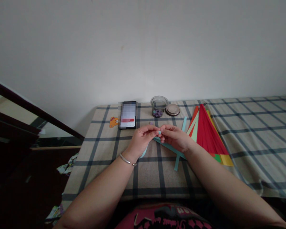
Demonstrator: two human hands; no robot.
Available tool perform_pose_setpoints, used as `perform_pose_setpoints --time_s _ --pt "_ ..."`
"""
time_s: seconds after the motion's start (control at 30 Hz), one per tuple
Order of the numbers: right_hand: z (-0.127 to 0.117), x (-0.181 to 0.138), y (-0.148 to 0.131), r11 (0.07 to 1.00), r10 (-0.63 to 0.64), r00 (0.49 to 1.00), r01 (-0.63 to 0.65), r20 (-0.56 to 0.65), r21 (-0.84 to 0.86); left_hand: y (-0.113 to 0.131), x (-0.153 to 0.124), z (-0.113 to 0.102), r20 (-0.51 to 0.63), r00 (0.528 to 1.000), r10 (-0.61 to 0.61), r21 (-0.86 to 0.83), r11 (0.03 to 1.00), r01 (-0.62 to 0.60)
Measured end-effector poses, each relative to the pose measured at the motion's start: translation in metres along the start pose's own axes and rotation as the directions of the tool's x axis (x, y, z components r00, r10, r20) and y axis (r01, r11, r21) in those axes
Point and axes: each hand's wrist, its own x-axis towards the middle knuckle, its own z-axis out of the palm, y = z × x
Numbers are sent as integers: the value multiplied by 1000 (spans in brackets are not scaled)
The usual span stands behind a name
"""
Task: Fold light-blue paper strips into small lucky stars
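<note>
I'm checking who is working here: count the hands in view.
2: the left hand and, beside it, the right hand, their fingers meeting at a light-blue piece above the checked cloth. No other hand shows.

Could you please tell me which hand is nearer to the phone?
The left hand, right of the phone and just below it in view; the right hand sits farther right.

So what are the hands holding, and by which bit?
The left hand and right hand pinch a narrow light-blue paper strip by what looks like one end.
</note>
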Motion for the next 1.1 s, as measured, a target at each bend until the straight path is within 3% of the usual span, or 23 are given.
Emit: perform_pose_setpoints --time_s 0.27,0.53,0.73,0.87,1.1 --pt "2 -3 -3 995 99 995 -99 13 -34 -3 0 -5 32 995 94 184 978 -98" --pt "0 0 0 997 75 997 -76 -23 -30 -8 0 -9 64 987 144 288 945 -157" --pt "1 2 3 997 -26 996 19 -88 -78 -3 -2 -9 75 939 337 547 773 -321" --pt "4 2 2 983 -122 983 100 -140 -154 0 -4 -8 82 906 416 649 667 -365" --pt "7 2 1 930 -247 954 185 -169 -317 3 -5 -7 116 921 372 641 680 -355"
